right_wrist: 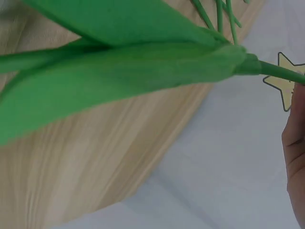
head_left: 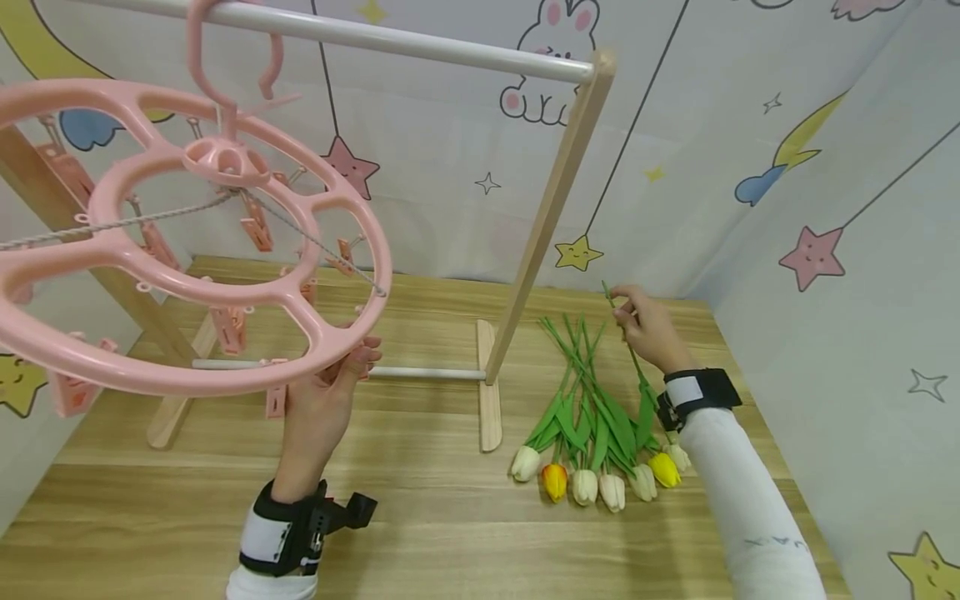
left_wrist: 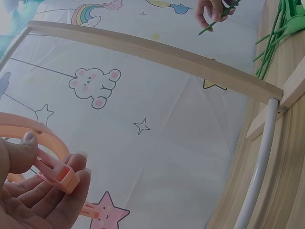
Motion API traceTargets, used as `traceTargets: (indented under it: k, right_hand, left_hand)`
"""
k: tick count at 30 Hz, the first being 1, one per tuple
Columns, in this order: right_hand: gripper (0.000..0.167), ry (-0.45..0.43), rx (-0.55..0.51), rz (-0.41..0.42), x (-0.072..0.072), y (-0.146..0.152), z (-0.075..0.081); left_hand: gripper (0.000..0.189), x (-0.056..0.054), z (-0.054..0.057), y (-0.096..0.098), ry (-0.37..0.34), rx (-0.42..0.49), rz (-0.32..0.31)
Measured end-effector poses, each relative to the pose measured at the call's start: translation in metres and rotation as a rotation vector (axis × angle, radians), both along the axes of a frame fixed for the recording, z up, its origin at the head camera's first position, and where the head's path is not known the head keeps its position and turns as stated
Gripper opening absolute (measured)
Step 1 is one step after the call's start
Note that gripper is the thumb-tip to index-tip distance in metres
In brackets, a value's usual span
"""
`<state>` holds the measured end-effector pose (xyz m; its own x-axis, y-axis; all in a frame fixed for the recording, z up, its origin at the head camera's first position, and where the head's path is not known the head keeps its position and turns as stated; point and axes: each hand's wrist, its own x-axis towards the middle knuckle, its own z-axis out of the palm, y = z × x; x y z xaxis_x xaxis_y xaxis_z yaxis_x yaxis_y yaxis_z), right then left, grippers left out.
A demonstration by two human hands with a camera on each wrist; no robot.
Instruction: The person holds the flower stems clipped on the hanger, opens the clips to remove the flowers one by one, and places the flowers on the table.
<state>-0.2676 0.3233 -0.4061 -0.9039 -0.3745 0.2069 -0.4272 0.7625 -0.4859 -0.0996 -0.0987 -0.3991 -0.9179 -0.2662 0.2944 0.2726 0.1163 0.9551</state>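
Note:
A round pink clip hanger [head_left: 172, 379] hangs by its hook, with several small clothespins around its rings. At its near right rim my left hand [head_left: 318, 408] pinches one pink clothespin [left_wrist: 62, 174] between thumb and fingers. On the right, my right hand [head_left: 651, 332] pinches the thin green stem of an artificial tulip [right_wrist: 279, 71] near its end. That tulip's broad leaf [right_wrist: 157, 67] fills much of the right wrist view. Several other tulips lie beside it with blooms toward me, including a red-orange tulip [head_left: 555, 482], a yellow tulip [head_left: 664, 469] and white tulips [head_left: 585, 487].
A rack with a white top bar [head_left: 420, 52] and wooden posts [head_left: 543, 225] stands between the hanger and the tulips. Its wooden foot [head_left: 490, 392] and lower white rod [head_left: 427, 372] sit on the wood-grain table [head_left: 435, 525]. Cartoon-printed cloth walls [head_left: 442, 208] enclose the back and sides.

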Motion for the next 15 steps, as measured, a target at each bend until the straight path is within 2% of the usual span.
traceTargets:
  k: [9,15]
  right_hand:
    - [0.036,-0.084,-0.051,-0.093,0.000,-0.006,-0.019]
    - [0.031,-0.058,0.050,-0.134,0.000,-0.009,-0.029]
  left_hand:
    - [0.023,0.000,-0.001,0.000,0.000,0.018,0.008]
    - [0.024,-0.001,-0.002,-0.001,0.008,0.009,0.002]
